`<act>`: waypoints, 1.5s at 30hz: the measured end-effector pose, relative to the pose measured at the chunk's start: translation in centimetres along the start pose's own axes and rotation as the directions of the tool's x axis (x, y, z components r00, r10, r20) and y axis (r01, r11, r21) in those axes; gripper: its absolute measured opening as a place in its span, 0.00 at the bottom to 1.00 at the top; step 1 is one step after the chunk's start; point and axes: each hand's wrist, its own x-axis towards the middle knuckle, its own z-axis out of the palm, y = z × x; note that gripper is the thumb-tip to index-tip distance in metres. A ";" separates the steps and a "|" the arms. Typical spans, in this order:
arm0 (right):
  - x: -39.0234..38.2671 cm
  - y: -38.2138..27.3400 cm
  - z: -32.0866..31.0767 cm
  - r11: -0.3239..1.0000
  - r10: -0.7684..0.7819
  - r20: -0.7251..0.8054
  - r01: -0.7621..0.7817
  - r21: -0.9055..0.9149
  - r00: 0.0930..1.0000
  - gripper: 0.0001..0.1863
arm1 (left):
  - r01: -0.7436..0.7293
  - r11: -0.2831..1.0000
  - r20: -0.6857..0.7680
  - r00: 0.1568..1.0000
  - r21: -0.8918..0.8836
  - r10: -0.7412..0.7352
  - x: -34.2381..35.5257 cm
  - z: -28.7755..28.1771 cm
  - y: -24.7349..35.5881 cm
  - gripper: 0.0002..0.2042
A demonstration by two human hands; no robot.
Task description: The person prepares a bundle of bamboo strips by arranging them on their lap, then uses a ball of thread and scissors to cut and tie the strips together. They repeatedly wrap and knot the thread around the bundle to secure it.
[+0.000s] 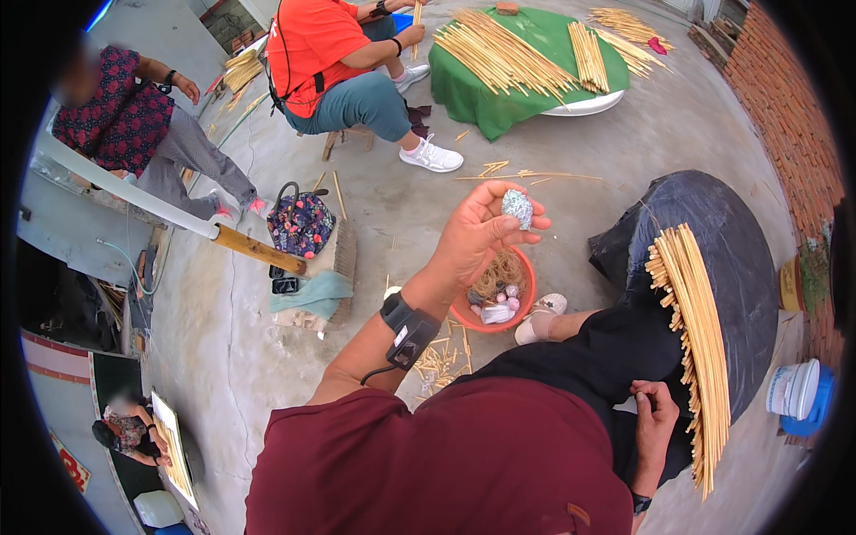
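My left hand (489,221) is raised in front of me, thumb and fingers closed round a speckled blue-white, egg-shaped ball (517,208). Below it on the floor is an orange bowl (530,303) with brown fibrous strands (499,275) and several small pale balls (510,299) inside. At my right thigh, my right hand (655,419) rests with curled fingers; what they hold, if anything, is hidden. Beside that hand lies a bundle of thin straw-coloured sticks (698,357) on a dark covered round surface (722,214).
A person in an orange shirt (312,58) sits by a green-covered table (535,45) holding more sticks. At left are another person (125,116), a flowered bag (299,223) and a pole (259,250). Broken stick pieces (437,364) litter the floor; white and blue buckets (798,392) stand right.
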 end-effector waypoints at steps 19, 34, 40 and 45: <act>-0.6 1.5 -0.5 1.000 0.005 -0.019 -0.005 0.014 1.000 0.03 | 0.046 0.976 -0.015 0.999 0.214 -0.044 0.9 2.2 -2.0 0.22; -1.2 2.4 -1.5 0.991 0.128 0.011 -0.128 -0.030 0.992 0.02 | 0.844 0.529 -0.705 0.426 0.085 -0.567 -9.7 -26.3 -25.7 0.13; -0.4 3.3 -1.1 0.994 0.104 0.022 -0.105 0.030 0.994 0.02 | 0.768 0.626 -0.708 0.519 0.139 -0.479 -12.0 -24.0 -23.6 0.17; 1.5 4.1 -1.5 0.975 0.109 0.104 -0.127 0.184 0.989 0.03 | 0.376 0.893 -0.625 0.641 -0.249 -0.444 -17.6 -18.9 -15.1 0.31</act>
